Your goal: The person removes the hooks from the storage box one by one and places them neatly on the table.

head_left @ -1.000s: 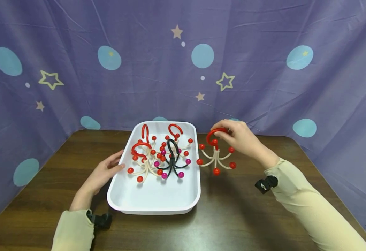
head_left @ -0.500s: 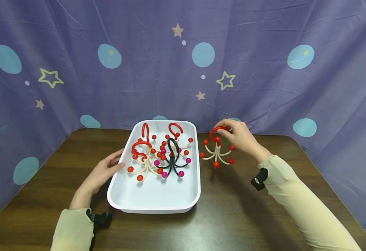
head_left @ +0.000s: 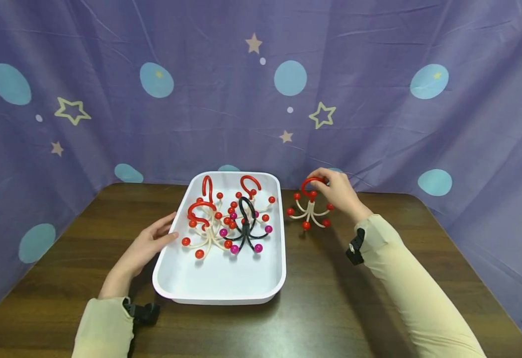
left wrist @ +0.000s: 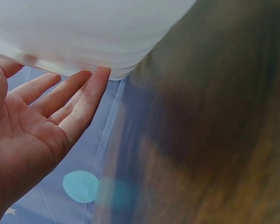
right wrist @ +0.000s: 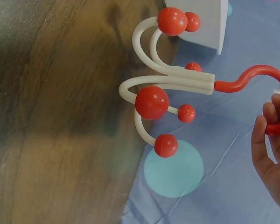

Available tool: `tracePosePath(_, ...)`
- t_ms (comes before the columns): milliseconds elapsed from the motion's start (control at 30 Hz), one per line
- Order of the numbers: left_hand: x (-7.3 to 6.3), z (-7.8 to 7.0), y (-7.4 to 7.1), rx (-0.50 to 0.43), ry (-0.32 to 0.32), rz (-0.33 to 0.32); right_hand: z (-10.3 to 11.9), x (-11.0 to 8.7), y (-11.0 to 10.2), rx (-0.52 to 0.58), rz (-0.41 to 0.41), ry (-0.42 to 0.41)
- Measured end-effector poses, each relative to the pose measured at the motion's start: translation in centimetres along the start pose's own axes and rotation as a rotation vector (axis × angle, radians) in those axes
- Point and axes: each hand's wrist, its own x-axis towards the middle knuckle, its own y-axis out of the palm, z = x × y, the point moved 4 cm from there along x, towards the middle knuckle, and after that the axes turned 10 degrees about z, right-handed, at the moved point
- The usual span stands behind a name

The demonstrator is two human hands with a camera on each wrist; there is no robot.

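Note:
My right hand [head_left: 334, 191] pinches the red hook of a cream multi-arm hanger [head_left: 309, 211] with red ball tips. This hanger hangs upright, low over the table, just right of the white tray [head_left: 218, 286]. In the right wrist view, fingers curl around the end of the red hook [right wrist: 252, 71]. My left hand [head_left: 146, 246] touches the tray's left side, its thumb at the rim. The left wrist view shows its fingers [left wrist: 79, 112] nearly straight against the outer wall. Inside the tray stand several cream hangers with red hooks [head_left: 201, 206] and one black hanger [head_left: 245, 231] with magenta balls.
A brown wooden table [head_left: 323, 303] lies under everything. Behind it hangs a purple curtain [head_left: 225, 114] with stars and blue ovals. Each wrist wears a black strap mount [head_left: 356, 246].
My right hand has lowered the cream hanger toward the table and slightly away from me. The left hand and the tray have stayed in place.

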Motion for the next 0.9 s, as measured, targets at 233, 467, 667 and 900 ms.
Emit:
tracePosePath(233, -0.2, 0.0, 0.1, -0.013, -0.005, -0.003, -1.1, 0.6, 0.5, 0.026, -0.044, 0.064)
tracePosePath(467, -0.2, 0.1, 0.2, -0.033, -0.003, -0.003, -1.9, 1.0, 1.0, -0.009, -0.092, 0.079)
tracePosePath(667, -0.2, 0.1, 0.2, -0.035, -0.002, -0.004, -2.0, 1.2, 1.1, 0.011, -0.087, 0.094)
tracePosePath(900, -0.2, 0.0, 0.1, -0.040, -0.001, -0.003, -2.1, 1.2, 1.2, 0.018, -0.073, 0.097)
